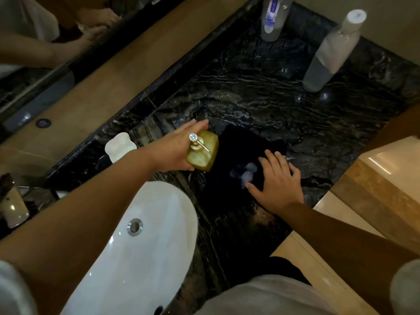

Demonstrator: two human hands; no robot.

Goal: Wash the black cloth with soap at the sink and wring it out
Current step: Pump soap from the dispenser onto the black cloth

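The black cloth (236, 155) lies flat on the dark marble counter (261, 98), with a pale blob of soap (246, 173) on it. My right hand (276, 180) rests flat on the cloth's right part, fingers spread, thumb beside the soap. My left hand (175, 151) grips a yellow-green square soap dispenser (203, 151) with a chrome pump, held at the cloth's left edge. The white sink basin (145, 235) sits at lower left, its chrome overflow (134, 226) showing.
Two clear plastic bottles (272, 17) (329, 53) stand at the counter's back right. A white soap dish (120, 145) sits behind my left forearm. A mirror (34, 42) runs along the upper left. A beige ledge (375, 189) borders the counter on the right.
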